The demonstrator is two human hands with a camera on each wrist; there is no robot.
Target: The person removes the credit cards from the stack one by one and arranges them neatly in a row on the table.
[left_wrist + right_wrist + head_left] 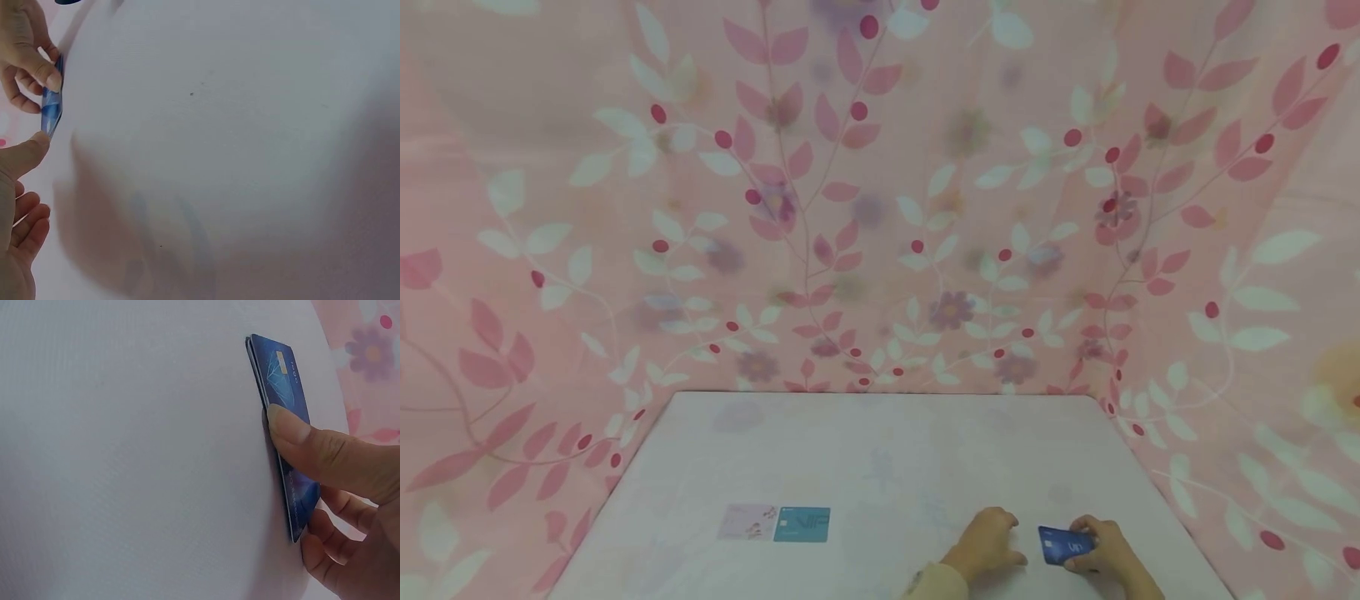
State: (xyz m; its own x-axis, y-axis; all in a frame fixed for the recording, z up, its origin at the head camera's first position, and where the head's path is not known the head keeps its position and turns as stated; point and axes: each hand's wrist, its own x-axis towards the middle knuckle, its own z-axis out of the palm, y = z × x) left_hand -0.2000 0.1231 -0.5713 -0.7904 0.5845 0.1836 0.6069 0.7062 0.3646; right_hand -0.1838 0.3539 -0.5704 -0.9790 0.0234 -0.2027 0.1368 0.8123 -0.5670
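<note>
My right hand [1107,550] pinches a dark blue bank-style card [1063,546] by its right end, low over the white table. In the right wrist view, the thumb [290,428] lies on the card's face [281,378], which bears a gold chip; its edge looks layered, as if several cards are stacked. My left hand [988,546] hovers to the left of the card with fingers loosely bent and nothing in them. The left wrist view has the left thumb [28,155] near the card's end [51,115]; whether they touch is unclear there, but the head view shows a gap.
Left of centre on the white table [880,450], a pale pink flowered card [747,522] lies beside a teal VIP card [802,525]. Pink flowered cloth [880,250] hangs behind the table and along both sides.
</note>
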